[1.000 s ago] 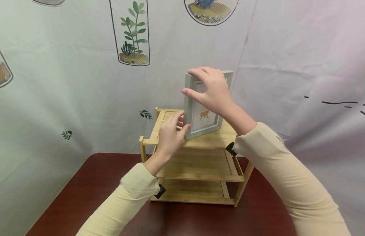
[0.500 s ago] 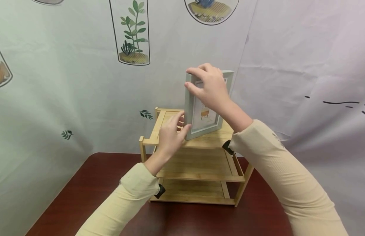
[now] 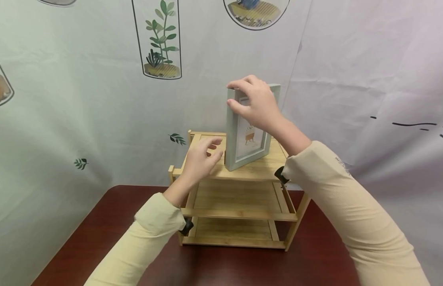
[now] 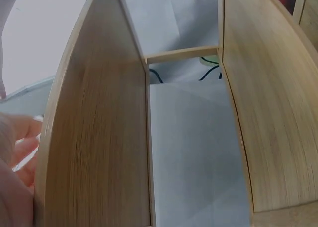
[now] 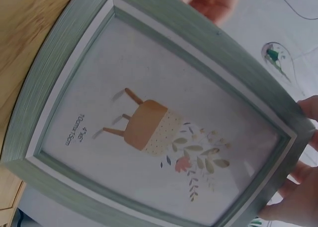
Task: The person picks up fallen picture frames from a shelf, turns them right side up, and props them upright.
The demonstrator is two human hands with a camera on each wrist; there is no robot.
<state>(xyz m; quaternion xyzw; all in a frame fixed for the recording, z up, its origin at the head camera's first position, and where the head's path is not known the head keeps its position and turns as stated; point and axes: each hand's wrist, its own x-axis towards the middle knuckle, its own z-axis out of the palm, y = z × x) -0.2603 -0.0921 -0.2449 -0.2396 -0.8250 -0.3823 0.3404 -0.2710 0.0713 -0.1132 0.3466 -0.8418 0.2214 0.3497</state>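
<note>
A pale grey-green picture frame [image 3: 250, 137] stands upright, turned at an angle, on the top tier of a wooden shelf rack [image 3: 258, 171]. My right hand [image 3: 258, 100] holds it by the upper edge, fingers over the top and thumb on the front. Slightly off the frame's lower left side is my left hand [image 3: 201, 159], its fingers loosely bent around nothing. In the right wrist view, the frame's picture [image 5: 149, 125] shows a tan pot on legs with leaves and flowers. The left wrist view is filled mostly by the rack's boards [image 4: 99, 122], with part of the left hand at its edge.
Two lower tiers [image 3: 239, 196] of the rack lie below the top one. A dark red table [image 3: 99, 238] carries the rack. Behind hangs a pale curtain [image 3: 99, 99] printed with plants in jars.
My left hand has let go of the frame's side and moved left and slightly down. The frame has turned slightly. My right hand stays at its top, shifted a little upward.
</note>
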